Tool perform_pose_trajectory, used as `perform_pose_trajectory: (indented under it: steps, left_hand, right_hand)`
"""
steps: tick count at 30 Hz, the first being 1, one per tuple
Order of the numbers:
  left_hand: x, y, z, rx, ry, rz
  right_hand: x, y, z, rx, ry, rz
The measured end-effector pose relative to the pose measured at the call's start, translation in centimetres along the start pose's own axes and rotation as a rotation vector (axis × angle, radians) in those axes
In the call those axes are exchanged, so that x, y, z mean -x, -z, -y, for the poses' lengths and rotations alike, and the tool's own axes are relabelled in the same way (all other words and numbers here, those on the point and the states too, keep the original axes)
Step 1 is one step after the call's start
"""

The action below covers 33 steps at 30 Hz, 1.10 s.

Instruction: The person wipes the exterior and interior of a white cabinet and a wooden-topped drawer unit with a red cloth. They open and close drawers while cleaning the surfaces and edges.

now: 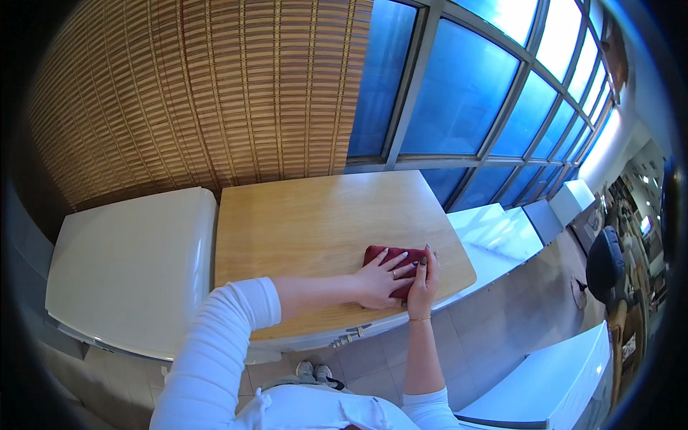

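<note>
A folded dark red cloth point(396, 254) lies on the right part of a wooden tabletop point(290, 231). My left hand point(384, 279) rests palm down across it, its fingers spread over the fabric and a ring on one of them. Along the cloth's right edge stands my right hand point(423, 285), with the fingers pointing away from me and a thin bracelet at the wrist. It touches the cloth; whether its fingers grip the edge is hidden. Both hands partly cover the cloth.
A white rounded-edge cabinet top point(129, 263) adjoins the tabletop on the left. A white marbled counter point(494, 234) continues to the right. Behind are a bamboo blind point(215, 97) and windows point(459, 88). A white unit point(543, 376) stands at lower right, a dark stool point(604, 263) beyond.
</note>
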State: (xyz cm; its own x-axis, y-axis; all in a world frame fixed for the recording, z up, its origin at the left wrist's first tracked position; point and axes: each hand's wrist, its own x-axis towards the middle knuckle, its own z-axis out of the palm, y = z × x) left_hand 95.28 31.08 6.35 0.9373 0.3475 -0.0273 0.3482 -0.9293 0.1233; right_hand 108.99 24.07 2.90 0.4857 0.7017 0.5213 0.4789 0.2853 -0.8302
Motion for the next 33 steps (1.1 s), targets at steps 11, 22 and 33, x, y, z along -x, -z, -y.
perform_pose_trajectory:
  steps: [11,22,33]
  left_hand:
    - [10.9,1.3,23.5,0.018,1.124,-0.33]
    - [1.7,0.9,2.1,-0.048,0.136,-0.011]
    - [3.5,0.4,5.1,0.531,-0.042,-0.351]
  right_hand:
    - [0.2,-0.4,-0.6,0.112,-0.017,0.028]
    - [0.1,-0.3,-0.7,0.072,0.008,0.011]
    - [-1.4,-0.5,6.2,0.397,0.202,0.372]
